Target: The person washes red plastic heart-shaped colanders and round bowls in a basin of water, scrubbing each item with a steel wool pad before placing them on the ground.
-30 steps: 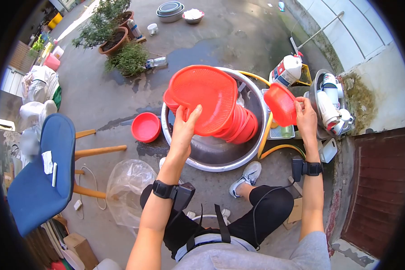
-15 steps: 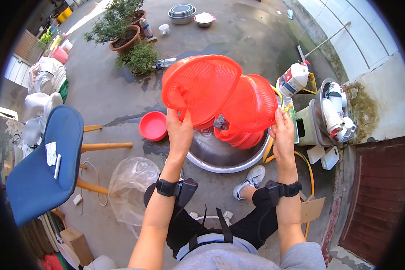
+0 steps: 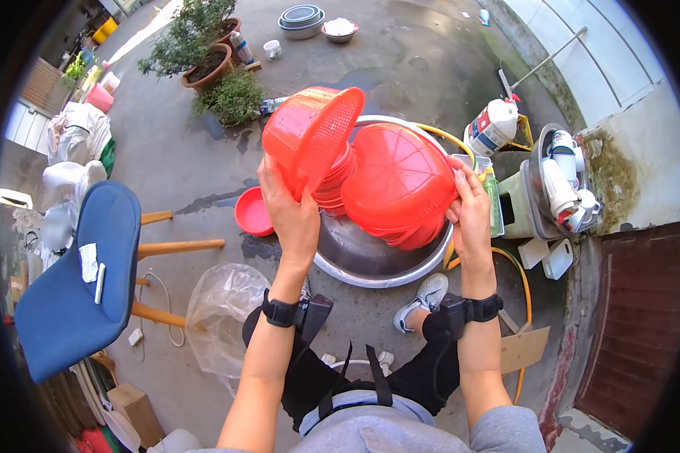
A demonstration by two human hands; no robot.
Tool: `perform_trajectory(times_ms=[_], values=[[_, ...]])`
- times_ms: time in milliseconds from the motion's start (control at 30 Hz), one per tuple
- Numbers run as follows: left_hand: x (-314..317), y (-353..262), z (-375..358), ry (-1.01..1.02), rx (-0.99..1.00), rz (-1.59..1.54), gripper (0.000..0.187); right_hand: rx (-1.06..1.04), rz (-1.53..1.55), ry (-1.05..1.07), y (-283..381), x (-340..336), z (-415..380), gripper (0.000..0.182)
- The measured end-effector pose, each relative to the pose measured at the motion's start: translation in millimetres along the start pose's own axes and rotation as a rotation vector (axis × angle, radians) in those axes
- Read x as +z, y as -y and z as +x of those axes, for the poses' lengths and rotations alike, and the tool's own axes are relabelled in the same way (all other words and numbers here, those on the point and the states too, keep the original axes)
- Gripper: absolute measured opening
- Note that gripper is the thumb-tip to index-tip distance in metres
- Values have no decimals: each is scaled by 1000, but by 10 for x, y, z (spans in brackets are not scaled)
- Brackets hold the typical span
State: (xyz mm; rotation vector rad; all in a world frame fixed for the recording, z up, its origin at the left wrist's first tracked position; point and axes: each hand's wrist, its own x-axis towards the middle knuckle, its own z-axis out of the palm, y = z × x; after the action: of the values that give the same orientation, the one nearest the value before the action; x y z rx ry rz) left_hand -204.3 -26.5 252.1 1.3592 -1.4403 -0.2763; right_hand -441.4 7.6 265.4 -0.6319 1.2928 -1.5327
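Left hand (image 3: 291,223): gripping one red basket (image 3: 298,124), its rim just swung rightward!
Right hand (image 3: 470,208): holding another red basket (image 3: 397,177) by its right edge, now ridged face up, so that face seems in play.
Metal basin (image 3: 355,257): just below, more red ones stacked.

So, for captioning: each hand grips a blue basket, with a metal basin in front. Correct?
Not blue: the head view shows the left hand gripping one red basket, the right hand another red basket; the metal basin is in front.
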Motion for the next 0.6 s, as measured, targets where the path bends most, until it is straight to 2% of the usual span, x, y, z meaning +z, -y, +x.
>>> perform_trajectory(times_ms=[67, 200, 267, 400, 467, 500, 533, 567, 600], values=[[-1, 12, 4, 10, 32, 25, 64, 95, 96, 92, -12, -60, 9, 28], [39, 37, -3, 55, 143, 21, 67, 188, 217, 128, -122, -174, 88, 26], [30, -4, 14, 92, 133, -10, 67, 250, 358, 208, -165, -239, 132, 26], [27, -25, 13, 185, 114, -55, 66, 383, 585, 222, -177, -317, 197, 26], [62, 61, -29, 229, 76, -73, 64, 506, 932, 469, -287, -433, 275, 27], [87, 119, -63, 273, 36, -91, 62, 506, 932, 470, -226, -338, 240, 27], [114, 162, -101, 273, 35, -90, 62, 431, 803, 262, -111, -161, 166, 28], [153, 194, -148, 360, -75, -144, 58, 353, 669, 59, -51, -57, 123, 30], [196, 219, -197, 447, -184, -198, 55, 354, 669, 59, -54, -49, 115, 30]])
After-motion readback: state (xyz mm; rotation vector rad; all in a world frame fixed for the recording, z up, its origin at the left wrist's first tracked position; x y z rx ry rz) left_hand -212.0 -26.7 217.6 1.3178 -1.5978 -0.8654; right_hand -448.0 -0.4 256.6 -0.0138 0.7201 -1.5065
